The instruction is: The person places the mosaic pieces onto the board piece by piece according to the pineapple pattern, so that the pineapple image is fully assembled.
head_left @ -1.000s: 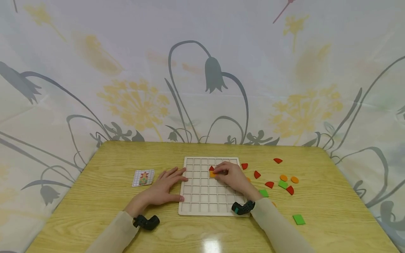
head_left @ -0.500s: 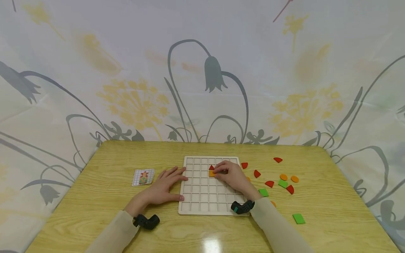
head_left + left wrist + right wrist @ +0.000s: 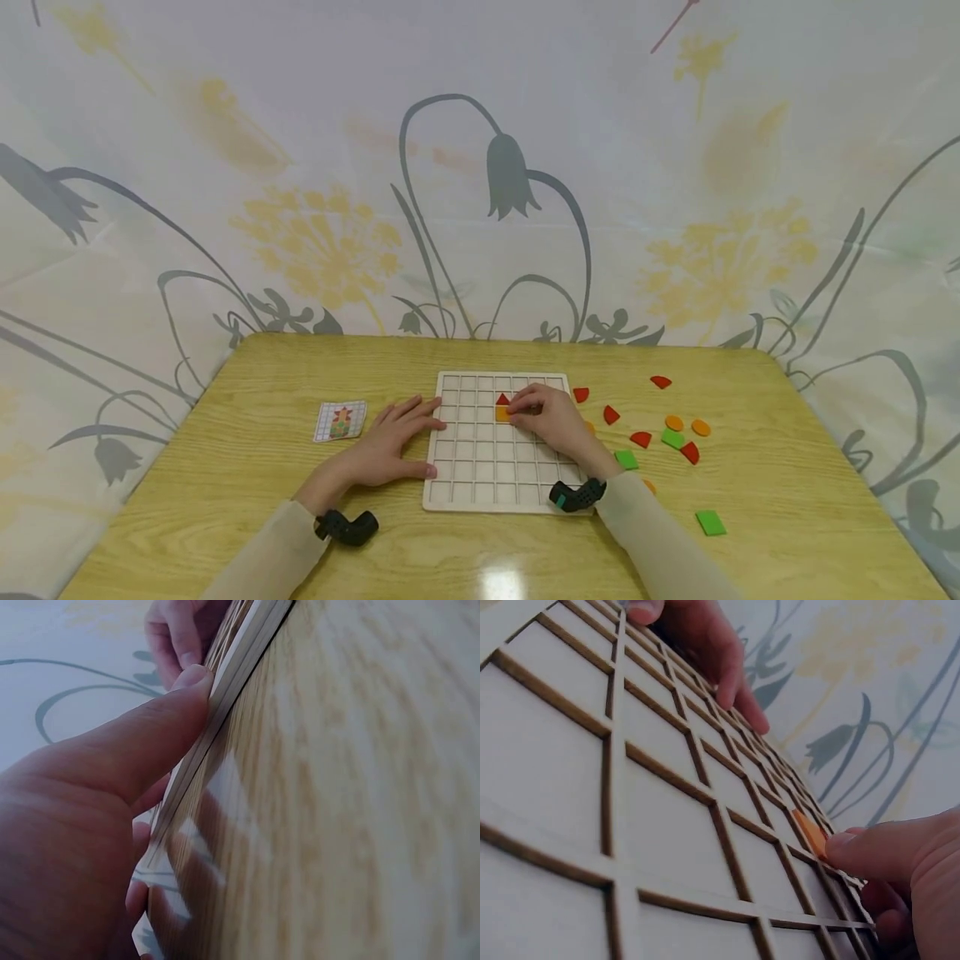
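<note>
A white grid board lies on the wooden table in the head view. My right hand reaches over its right part and pinches an orange square tile with thumb and fingertips. In the right wrist view this orange tile stands slightly tilted at a cell, my thumb against its edge. A red triangle tile sits in the cell just behind it. My left hand lies with fingers spread along the board's left edge. The left wrist view shows its thumb on the board's rim.
Right of the board lie scattered red quarter-circle tiles, orange round tiles and green tiles. A small pattern card with a coloured figure on a grid lies left of the board. A flower-printed cloth hangs behind the table.
</note>
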A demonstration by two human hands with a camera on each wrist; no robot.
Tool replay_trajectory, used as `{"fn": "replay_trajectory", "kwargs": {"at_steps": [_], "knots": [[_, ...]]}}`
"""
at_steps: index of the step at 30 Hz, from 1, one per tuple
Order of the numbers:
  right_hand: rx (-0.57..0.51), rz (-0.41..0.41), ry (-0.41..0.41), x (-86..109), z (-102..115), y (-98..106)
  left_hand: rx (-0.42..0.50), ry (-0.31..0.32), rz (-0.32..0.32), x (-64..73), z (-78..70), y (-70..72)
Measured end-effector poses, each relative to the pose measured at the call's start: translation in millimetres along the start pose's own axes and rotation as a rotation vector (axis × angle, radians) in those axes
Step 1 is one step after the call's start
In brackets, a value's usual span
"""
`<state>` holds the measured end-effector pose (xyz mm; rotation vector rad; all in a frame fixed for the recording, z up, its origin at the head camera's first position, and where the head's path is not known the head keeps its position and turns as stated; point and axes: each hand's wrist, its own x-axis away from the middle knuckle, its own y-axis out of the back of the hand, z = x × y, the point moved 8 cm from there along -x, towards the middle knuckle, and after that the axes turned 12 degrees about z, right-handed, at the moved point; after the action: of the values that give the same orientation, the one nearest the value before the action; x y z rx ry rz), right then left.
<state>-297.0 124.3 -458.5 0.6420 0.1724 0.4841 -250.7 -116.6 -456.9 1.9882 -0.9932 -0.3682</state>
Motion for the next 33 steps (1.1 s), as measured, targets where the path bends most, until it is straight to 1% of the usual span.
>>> {"fn": "replay_trajectory", "kwargs": {"at_steps": [4,7,10,13,19,23,27,33], "knots": [[-0.118,-0.021,0.003,4.7,-3,13,0.001,-0.009,0.002,-1.2,-2.0,-0.2],[-0.179,-0.040,0.002,8.6,-6,25,0.003,-0.017,0.003,-2.4,-2.7,0.1],[-0.207,-0.060,-0.015,12.9,-13,38,-0.005,-0.018,0.003,-3.2,-1.9,0.4],[-0.207,-0.097,-0.050,18.3,-22,53,-0.013,-0.014,0.001,-3.5,-0.6,0.8],[-0.136,-0.155,-0.109,33.1,-46,80,-0.008,-0.017,0.005,-2.4,-1.0,-0.1],[-0.071,-0.168,-0.127,39.5,-63,93,-0.014,-0.019,0.001,-1.4,-1.5,-0.9],[-0.042,-0.145,-0.141,41.0,-73,96,-0.017,-0.024,-0.009,-1.1,-0.8,-1.3],[0.062,-0.104,-0.147,36.5,-73,93,-0.011,-0.026,-0.016,0.3,0.7,-1.5]]}}
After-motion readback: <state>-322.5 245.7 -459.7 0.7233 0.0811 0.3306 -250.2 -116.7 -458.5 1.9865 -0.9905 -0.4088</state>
